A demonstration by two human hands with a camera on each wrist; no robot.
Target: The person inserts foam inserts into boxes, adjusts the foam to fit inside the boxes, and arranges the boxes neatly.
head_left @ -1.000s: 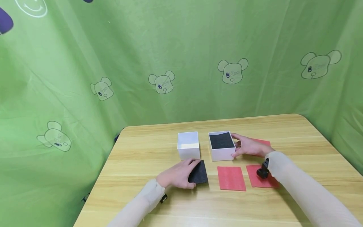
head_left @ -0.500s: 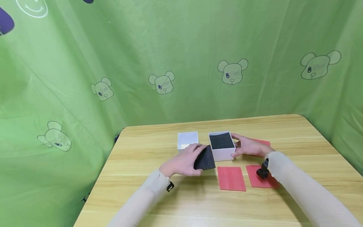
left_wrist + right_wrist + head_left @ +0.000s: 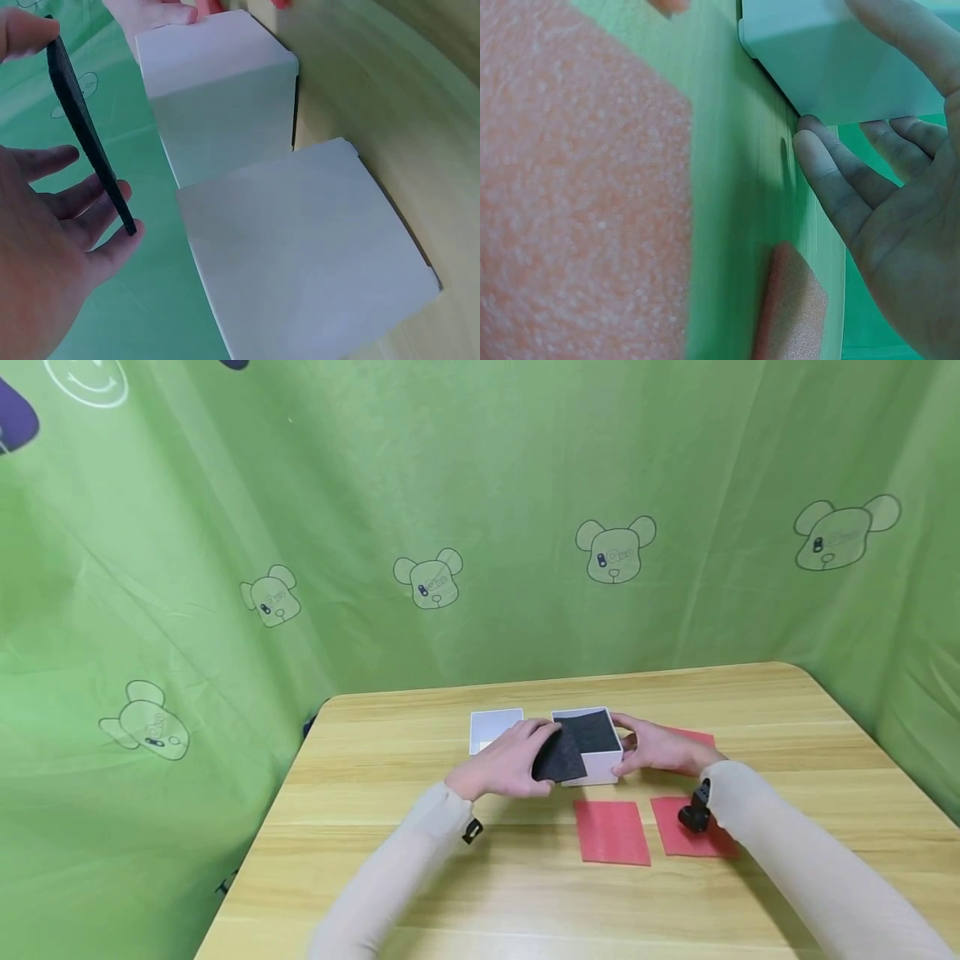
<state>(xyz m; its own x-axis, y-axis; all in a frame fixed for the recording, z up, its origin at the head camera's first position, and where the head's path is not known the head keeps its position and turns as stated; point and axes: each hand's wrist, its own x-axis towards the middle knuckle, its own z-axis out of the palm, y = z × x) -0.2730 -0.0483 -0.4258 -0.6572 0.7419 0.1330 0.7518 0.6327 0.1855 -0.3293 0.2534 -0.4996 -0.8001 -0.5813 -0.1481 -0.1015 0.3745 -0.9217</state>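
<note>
Between the thumb and fingers of my left hand (image 3: 506, 764) is a thin square black foam sheet (image 3: 558, 758), tilted in the air at the front left of the right-hand white box (image 3: 600, 770). The left wrist view shows this black foam sheet (image 3: 86, 131) edge-on, pinched across its width. Inside that box lies another black foam sheet (image 3: 596, 732), near the rim. My right hand (image 3: 660, 748) holds the box at its right side, thumb at the front corner and fingers farther back. A second white box (image 3: 491, 725) stands to the left, partly hidden by my left hand.
Red foam sheets lie flat on the wooden table (image 3: 360, 793): one in front of the right-hand box (image 3: 613, 832), a red sheet (image 3: 675, 833) under my right wrist, and a red sheet (image 3: 696, 736) behind the right hand. A green curtain (image 3: 517, 635) hangs behind.
My left hand has lifted the black foam sheet and carried it away from me and rightward, from in front of the left box to the right box. My right hand has stayed at the box.
</note>
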